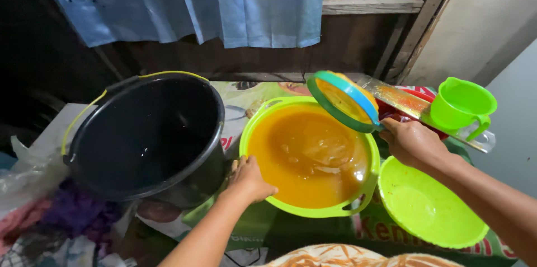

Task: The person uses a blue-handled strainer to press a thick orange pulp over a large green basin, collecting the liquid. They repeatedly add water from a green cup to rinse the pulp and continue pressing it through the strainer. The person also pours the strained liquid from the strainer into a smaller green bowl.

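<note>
Over the cluttered table, covered in a printed plastic sheet, we are working with both bare hands around a lime-green basin holding cloudy orange-yellow liquid with pale bits floating in it. Our left hand is resting on the basin's near-left rim, fingers curled together over the edge and gripping it. Our right hand is holding a round strainer with a green and blue rim by its handle, fingers wrapped shut around that handle; the strainer is tilting steeply above the basin's far-right edge, its mesh stained orange. We cannot tell whether anything is dripping from it. Left of the basin, touching or just beside it, a black bucket with a yellow handle is sitting, dark inside with what looks like a little liquid at the bottom. Near our right forearm, a smaller empty lime-green bowl is lying just beside the basin. Behind our right hand, a green plastic cup is standing near a flat grater smeared orange, which is lying across something red. At the far left, crumpled cloth and plastic bags are piling against the bucket. Beyond the table, a blue curtain is hanging against a dark wooden wall.
</note>
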